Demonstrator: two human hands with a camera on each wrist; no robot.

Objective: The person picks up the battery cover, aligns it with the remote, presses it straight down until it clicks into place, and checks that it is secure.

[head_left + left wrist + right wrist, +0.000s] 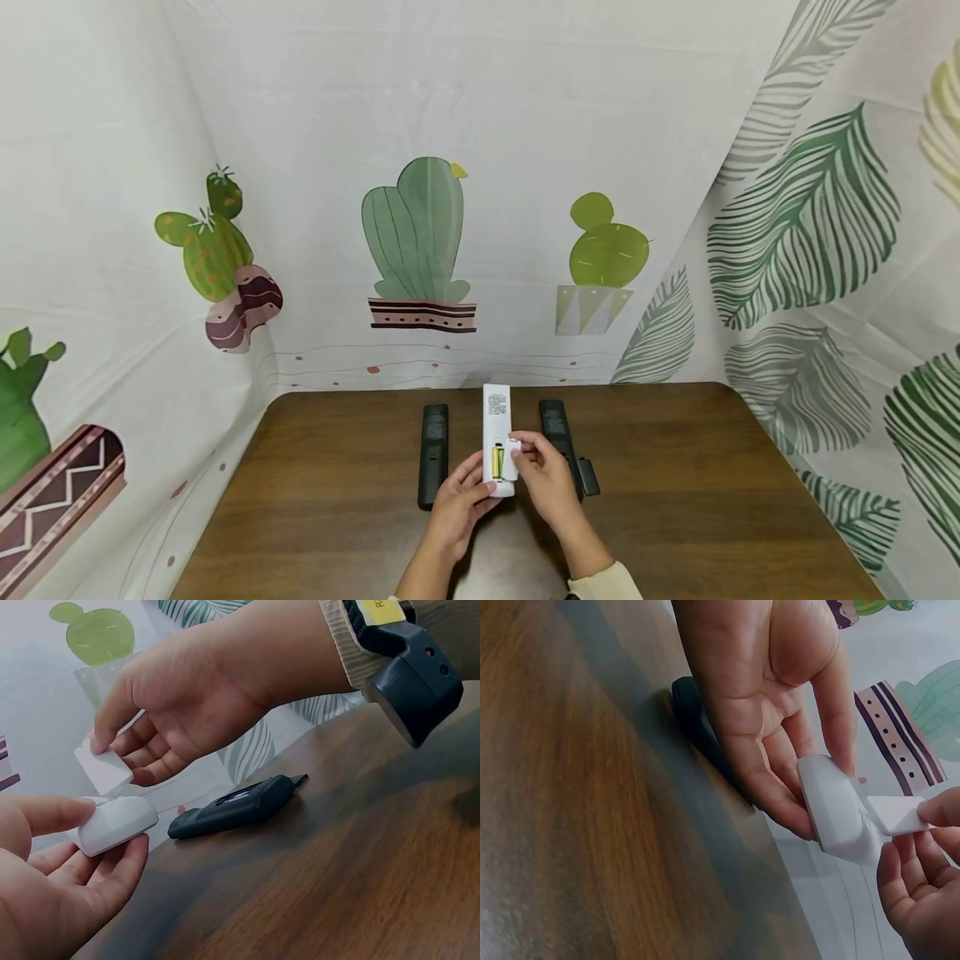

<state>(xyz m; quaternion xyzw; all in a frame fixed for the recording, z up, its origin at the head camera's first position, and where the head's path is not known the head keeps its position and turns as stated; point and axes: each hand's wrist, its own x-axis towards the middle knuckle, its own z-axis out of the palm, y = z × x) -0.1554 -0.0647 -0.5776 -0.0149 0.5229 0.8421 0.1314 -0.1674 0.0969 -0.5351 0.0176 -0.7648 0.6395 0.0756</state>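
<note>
A white remote control [496, 417] is raised over the table with its back facing up and its battery bay uncovered. Batteries [497, 462] with green and yellow wrappers lie inside the bay. My left hand [459, 507] grips the remote's lower end, thumb on one face and fingers beneath, as the left wrist view also shows. Between thumb and fingers, my right hand [549, 483] pinches the white battery cover [103, 769]. In the head view the cover overlaps the bay's right side; in the left wrist view it stands tilted above the remote [120, 823].
A dark remote [432, 458] lies on the wooden table [315, 500] to the left. To the right, partly behind my right hand, lies another dark remote [556, 425], with a small dark cover [588, 477] beside it. Printed cloth [517, 250] hangs behind the table.
</note>
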